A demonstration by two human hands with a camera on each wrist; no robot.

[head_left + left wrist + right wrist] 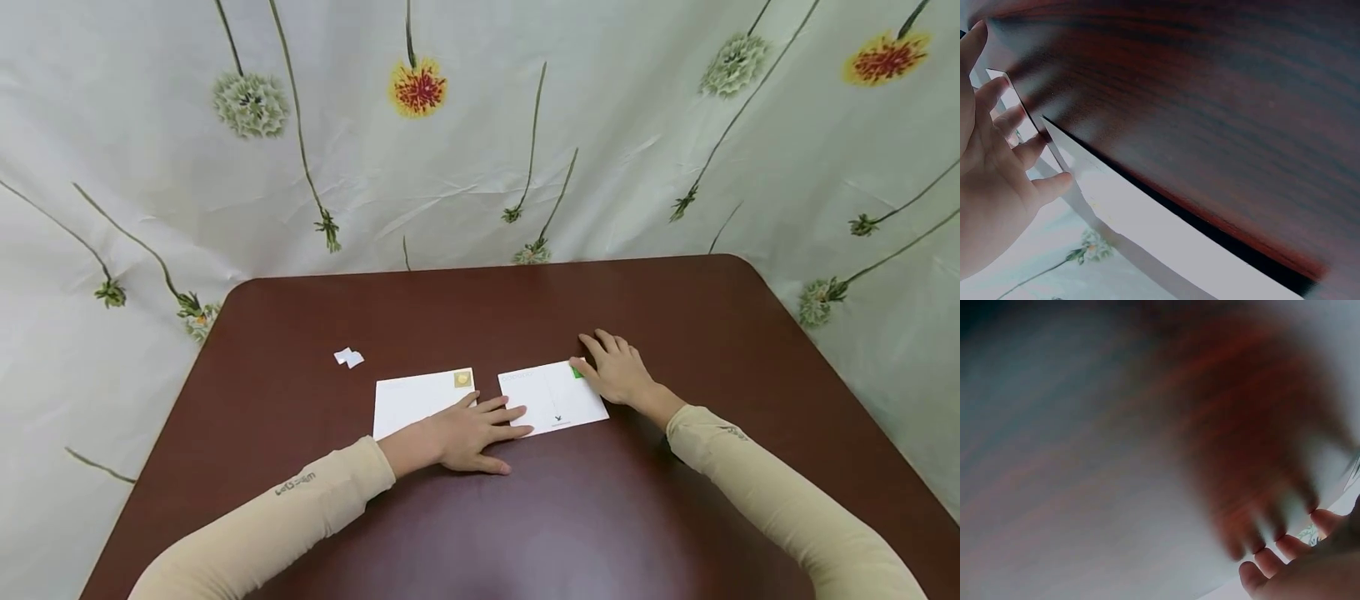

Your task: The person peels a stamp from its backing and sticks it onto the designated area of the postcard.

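Two white postcards lie side by side on the table. In the head view my left hand [472, 433] has its fingers spread straight over the left edge of the right postcard [551, 400], which carries a green stamp [577, 372]. Its wrist side covers the lower right of the left postcard [412, 404], which bears a gold stamp [462, 379]. My right hand [618, 375] rests at the right postcard's upper right corner, its thumb over the green stamp, the other fingers loosely extended on the table. In the right wrist view the fingertips [1269, 562] of this hand meet the tabletop.
Small white paper pieces [348, 357] lie on the dark red-brown table [450, 317], behind and left of the postcards. A pale floral cloth [465, 167] hangs beyond the table's far edge and along its sides.
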